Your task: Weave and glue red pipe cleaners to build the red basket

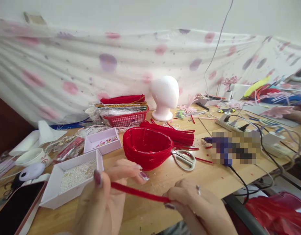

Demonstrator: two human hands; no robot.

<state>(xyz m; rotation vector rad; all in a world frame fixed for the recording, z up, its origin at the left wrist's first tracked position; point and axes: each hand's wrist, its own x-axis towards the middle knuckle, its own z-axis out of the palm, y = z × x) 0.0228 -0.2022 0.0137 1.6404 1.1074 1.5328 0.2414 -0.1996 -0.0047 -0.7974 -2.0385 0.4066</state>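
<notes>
Strip in red, fuzzy, narrow and nearly straight; it spans the gap between both hands, the right hand pinching it by the thumb, the left hand half curled, its thumb hiding the other end, so whether it grips there I cannot tell; just beyond, a rounded, open bowl of red strands; scissors beside it on smooth wooden table.

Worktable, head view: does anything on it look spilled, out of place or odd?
Yes, slightly: small red bits lie loose on the table right of the scissors, apart from the red bundle, like untidied scraps. Also, a pixelated patch hides part of the purple tool.
</notes>
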